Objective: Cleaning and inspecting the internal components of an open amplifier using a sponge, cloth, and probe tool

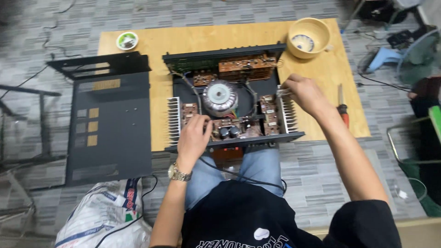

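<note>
Opened amplifier chassis [229, 98] sits on a low wooden table [321, 69], lid off, boards and round transformer [220, 97] exposed. Left hand [194, 138] lies palm-down on the near-left circuit board [189, 114], fingers curled; whether it grips anything cannot be told. Right hand [305, 94] pinches a small pale part at the right heatsink [288, 112]. Removed black cover [108, 119] lies left. Yellow bowl [308, 37] stands at far right; screwdriver [342, 109] beside the chassis.

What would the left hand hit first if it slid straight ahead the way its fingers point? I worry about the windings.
Likely the round toroidal transformer; the left hand points up-table toward it, though height is unclear.
</note>
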